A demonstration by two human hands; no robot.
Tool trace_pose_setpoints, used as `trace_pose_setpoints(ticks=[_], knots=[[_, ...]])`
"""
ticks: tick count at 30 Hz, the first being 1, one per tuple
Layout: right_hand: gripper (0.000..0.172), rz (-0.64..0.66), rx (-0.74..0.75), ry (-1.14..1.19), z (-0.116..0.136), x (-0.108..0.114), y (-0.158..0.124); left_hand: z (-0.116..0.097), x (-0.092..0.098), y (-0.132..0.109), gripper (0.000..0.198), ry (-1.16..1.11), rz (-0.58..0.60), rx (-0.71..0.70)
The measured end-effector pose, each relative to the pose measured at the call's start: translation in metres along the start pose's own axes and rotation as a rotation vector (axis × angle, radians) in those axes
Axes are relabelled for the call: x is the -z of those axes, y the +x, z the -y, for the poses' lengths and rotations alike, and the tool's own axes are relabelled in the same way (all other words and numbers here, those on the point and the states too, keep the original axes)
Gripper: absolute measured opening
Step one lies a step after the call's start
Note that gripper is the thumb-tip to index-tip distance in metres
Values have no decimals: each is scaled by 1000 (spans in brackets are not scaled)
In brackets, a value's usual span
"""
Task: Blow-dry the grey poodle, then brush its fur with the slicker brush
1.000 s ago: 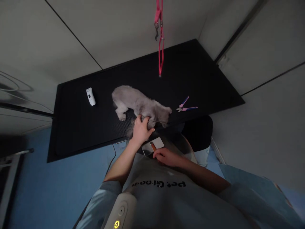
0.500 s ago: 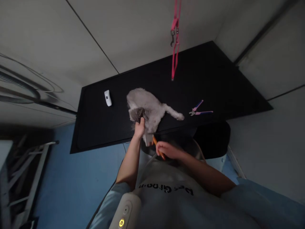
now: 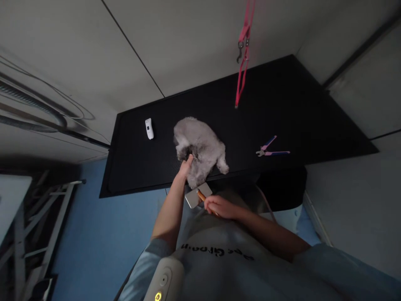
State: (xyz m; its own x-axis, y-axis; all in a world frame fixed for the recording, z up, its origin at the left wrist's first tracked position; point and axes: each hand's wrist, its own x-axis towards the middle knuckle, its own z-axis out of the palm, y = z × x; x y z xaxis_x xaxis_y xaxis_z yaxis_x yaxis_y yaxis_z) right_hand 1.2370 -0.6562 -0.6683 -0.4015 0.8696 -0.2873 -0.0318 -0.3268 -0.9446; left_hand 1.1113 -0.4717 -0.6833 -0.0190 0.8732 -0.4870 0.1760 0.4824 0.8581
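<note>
A small grey dog (image 3: pixel 202 140) with fluffy fur is on the black table, close to its near edge. My left hand (image 3: pixel 185 167) grips the darker fur on its near-left side, thumb on top and fingers mostly hidden. Wrapped round the wooden handle of a slicker brush (image 3: pixel 192 199), my right hand (image 3: pixel 221 207) is just off the near table edge. The brush's flat metal back faces up, right below the dog's lowest fur; whether its pins touch the fur I cannot tell.
The black grooming table (image 3: pixel 163 109) carries a white clipper (image 3: pixel 149 128) on the left and nail clippers (image 3: pixel 271 149) with pink-and-blue handles on the right. A pink strap loop (image 3: pixel 241 85) hangs above the far side. A hose (image 3: pixel 31 100) runs at the left.
The brush has turned and come down towards my body, showing its flat back more fully. The dog's limb on the right has swung nearer its body. The whole view has shifted slightly.
</note>
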Motion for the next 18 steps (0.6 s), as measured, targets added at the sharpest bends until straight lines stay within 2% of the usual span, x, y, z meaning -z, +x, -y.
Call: trace_pose_setpoints(ticks=[3, 4, 5, 7, 11, 12, 13, 17, 18], knots=[[14, -237, 178, 11, 18, 15, 12, -4, 2, 1, 45, 44, 23, -4], [14, -275, 205, 6, 22, 18, 17, -5, 2, 1, 46, 64, 26, -6], [14, -280, 208, 4, 23, 19, 21, -7, 3, 2, 46, 82, 25, -10], [13, -209, 151, 16, 17, 14, 21, -9, 4, 3, 46, 104, 19, -30], [14, 105, -96, 52, -5, -5, 3, -10, 3, 7, 40, 76, 73, -5], [15, 150, -118, 41, -7, -7, -1, -11, 1, 8, 39, 64, 94, 3], [16, 142, -101, 20, -8, -7, -3, -11, -1, 8, 39, 57, 113, 6], [16, -131, 99, -199, -4, -3, 0, -15, -9, 11, 40, 47, 132, 4], [17, -135, 98, -254, -4, -4, 2, -16, -11, 12, 40, 36, 134, 7]])
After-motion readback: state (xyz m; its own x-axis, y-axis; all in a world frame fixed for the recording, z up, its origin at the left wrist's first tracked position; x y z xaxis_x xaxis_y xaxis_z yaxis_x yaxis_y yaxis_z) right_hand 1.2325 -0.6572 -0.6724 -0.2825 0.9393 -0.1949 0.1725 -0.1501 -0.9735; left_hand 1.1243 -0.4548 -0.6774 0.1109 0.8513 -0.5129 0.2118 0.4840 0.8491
